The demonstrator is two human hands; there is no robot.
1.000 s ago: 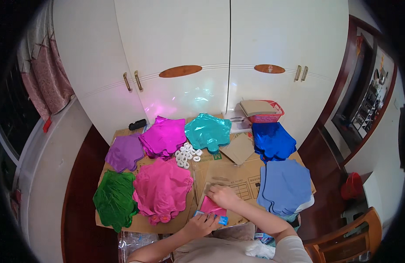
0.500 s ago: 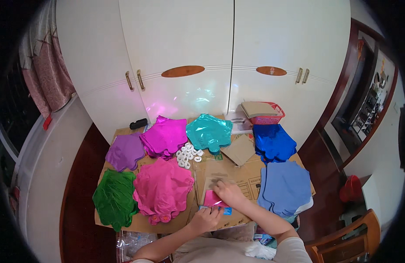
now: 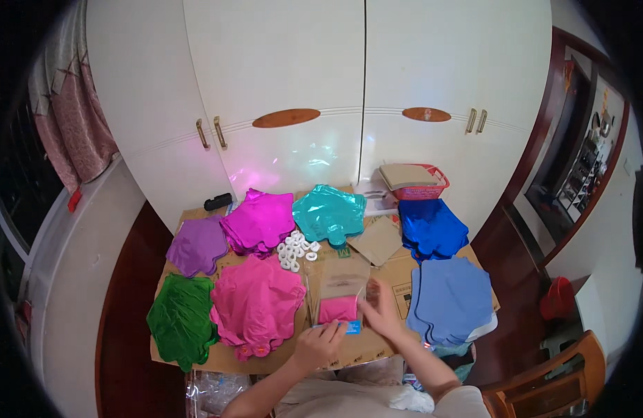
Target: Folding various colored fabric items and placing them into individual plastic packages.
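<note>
In front of me lies a clear plastic bag (image 3: 343,280) with a folded pink foil piece (image 3: 338,308) inside it. A blue label (image 3: 353,327) shows at its near end. My left hand (image 3: 320,345) holds the bag's near edge, its closed fingers partly covering the label. My right hand (image 3: 380,310) stands at the bag's right edge, fingers apart and slightly curved, with nothing seen in it. Just left of the bag is a pile of pink foil balloons (image 3: 260,303). Small white rings (image 3: 293,247) are heaped beyond the bag's far left corner.
Flattened cardboard (image 3: 387,279) covers the table. Around it lie green (image 3: 181,320), purple (image 3: 197,245), magenta (image 3: 260,219), teal (image 3: 330,214), blue (image 3: 433,230) and pale blue (image 3: 453,299) stacks. A red basket (image 3: 426,191) stands at the back, a wooden chair (image 3: 551,376) at the right.
My right hand has moved off the top of the bag to its right edge, its fingers opening. The pink piece now lies flat and uncovered. My left hand has stayed at the near edge.
</note>
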